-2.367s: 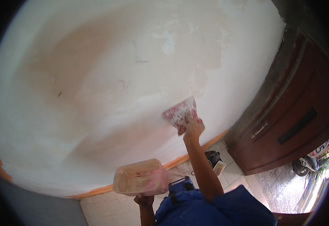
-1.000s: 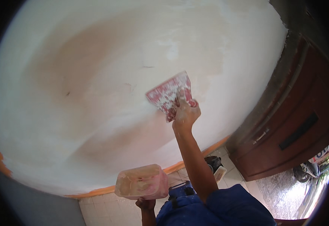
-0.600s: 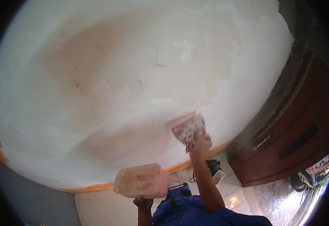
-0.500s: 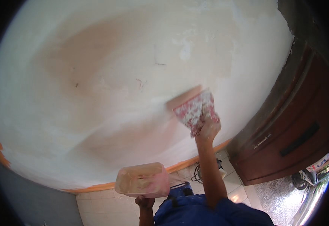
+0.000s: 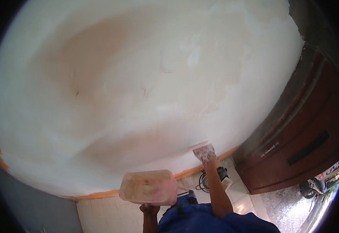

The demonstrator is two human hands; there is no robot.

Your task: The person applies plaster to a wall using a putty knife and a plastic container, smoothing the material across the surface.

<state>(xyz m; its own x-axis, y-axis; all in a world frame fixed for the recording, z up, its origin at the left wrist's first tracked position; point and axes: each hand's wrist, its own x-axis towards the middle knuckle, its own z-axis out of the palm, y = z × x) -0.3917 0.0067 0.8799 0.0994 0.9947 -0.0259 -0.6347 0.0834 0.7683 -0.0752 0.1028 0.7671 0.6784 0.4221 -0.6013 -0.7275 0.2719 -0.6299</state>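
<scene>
My right hand (image 5: 212, 161) is closed on a wide putty knife (image 5: 204, 152) with a red, putty-smeared body. Its blade edge lies against the white, patchily coated wall (image 5: 231, 97), low down near the orange strip at the bottom. At the lower middle, my left hand (image 5: 150, 209) grips a pinkish plastic tub (image 5: 171, 193) from beneath its near side. Smears of pale putty coat the tub's inside. The fingers under the tub are partly hidden.
A reddish-brown door (image 5: 293, 136) with a metal handle stands on the right. Behind my right forearm, a dark bucket-like thing (image 5: 220, 173) with a cable sits on the tiled floor (image 5: 99, 213). A grey wall (image 5: 33, 198) borders the left, and a parked motorbike (image 5: 313, 186) shows beyond the door.
My right hand has carried the putty knife down the wall, from mid-height to just above the orange strip. The tub in my left hand has hardly moved.
</scene>
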